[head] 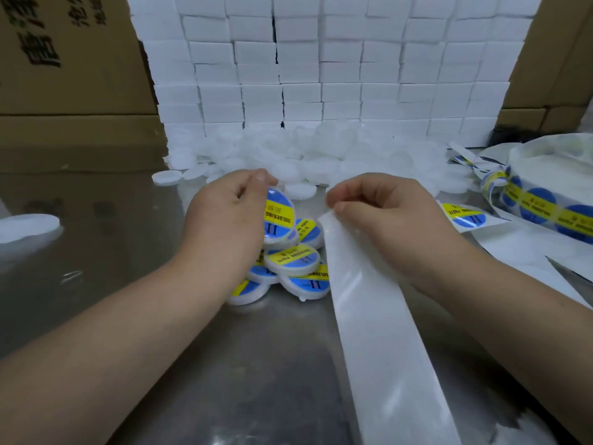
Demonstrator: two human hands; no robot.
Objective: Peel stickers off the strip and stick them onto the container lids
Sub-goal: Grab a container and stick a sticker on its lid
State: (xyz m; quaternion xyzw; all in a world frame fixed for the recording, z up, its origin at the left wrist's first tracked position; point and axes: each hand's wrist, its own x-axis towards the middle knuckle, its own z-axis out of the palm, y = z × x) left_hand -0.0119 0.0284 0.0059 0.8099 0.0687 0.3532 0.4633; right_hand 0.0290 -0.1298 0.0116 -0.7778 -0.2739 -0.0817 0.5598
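Bare backing strip (378, 332) is pinched at its end by the right hand (385, 213), a stickered lid (278, 216) is gripped by the left hand (224, 216) over the finished pile (290, 264); sticking seems done, so a blank lid (300, 190) is needed next

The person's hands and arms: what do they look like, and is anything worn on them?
Both are bare. The left hand and right hand wear no gloves, and no ring shows on the fingers in view. The left forearm and right forearm carry no sleeve, watch or bracelet as far as the picture reaches.
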